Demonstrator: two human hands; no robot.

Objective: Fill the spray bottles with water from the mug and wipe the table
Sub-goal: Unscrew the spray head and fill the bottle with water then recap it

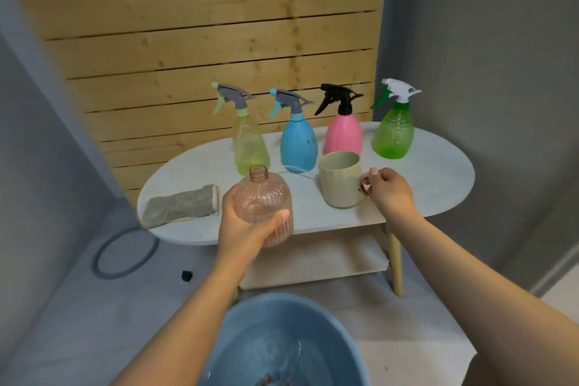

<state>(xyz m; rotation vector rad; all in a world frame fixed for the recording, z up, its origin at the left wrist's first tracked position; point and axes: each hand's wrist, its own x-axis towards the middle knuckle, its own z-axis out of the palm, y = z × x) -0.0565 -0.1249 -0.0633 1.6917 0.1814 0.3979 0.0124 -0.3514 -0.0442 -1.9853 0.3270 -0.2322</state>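
Your left hand point(247, 226) wraps around the ribbed, clear pink plastic bottle point(262, 205), which has no spray head on its open neck; thumb and fingers are closed on its round body, and you hold it upright at the near edge of the pale oval table point(438, 178). Your right hand point(388, 189) pinches the handle of the beige mug point(341, 178), fingers curled closed on it, while the mug stands on the tabletop just right of the pink bottle.

Along the back of the table four spray bottles stand upright in a row: a clear yellow-green bottle with a grey and mint trigger point(249, 141), an opaque blue bottle with a grey and blue trigger point(297, 141), an opaque pink bottle with a black trigger point(343, 131), and a clear green bottle with a white and green trigger point(394, 128). None of them shows a readable label or brand.

A folded grey cloth point(181, 205) lies at the left end of the table. Below you, near the bottom of the view, a round blue basin point(238, 329) holds water. A grey ring point(125, 252) and a small black object point(186, 275) lie on the floor to the left.
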